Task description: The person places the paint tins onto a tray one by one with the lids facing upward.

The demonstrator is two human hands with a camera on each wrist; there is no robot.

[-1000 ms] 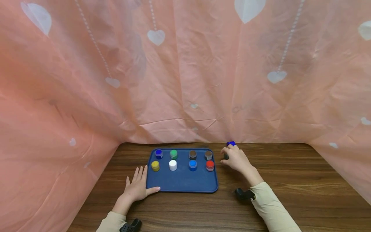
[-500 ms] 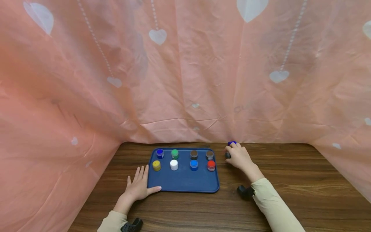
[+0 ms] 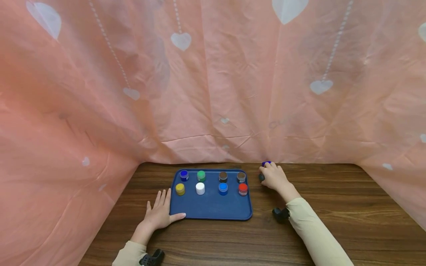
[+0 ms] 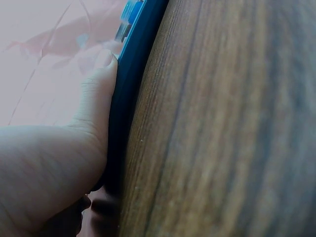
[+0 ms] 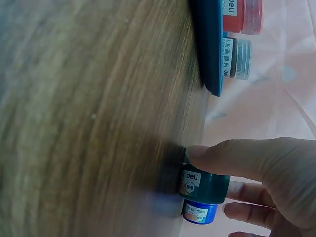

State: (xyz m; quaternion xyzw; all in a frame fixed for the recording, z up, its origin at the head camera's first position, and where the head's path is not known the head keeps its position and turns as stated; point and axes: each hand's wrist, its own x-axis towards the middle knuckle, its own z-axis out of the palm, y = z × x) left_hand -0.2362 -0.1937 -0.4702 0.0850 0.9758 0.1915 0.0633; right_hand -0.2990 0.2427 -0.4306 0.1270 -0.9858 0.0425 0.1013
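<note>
A: Head view bright, even, soft light; pink curtain [image 3: 213, 81] bows at the edges. Faint shadows under the tray [image 3: 211, 210].

B: Wrist views: table [image 5: 89, 118] grain smeared, near wood out of focus, backdrop washed pale.

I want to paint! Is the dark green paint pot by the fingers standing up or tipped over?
Standing up. The dark green pot sits upright on the table, right hand gripping it.

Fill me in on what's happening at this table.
A person sits at a wooden table. Their right hand grips a dark green paint jar beside a blue-lidded jar, both off the tray. Their left hand rests flat against the blue tray, which holds eight small jars in two rows.
</note>
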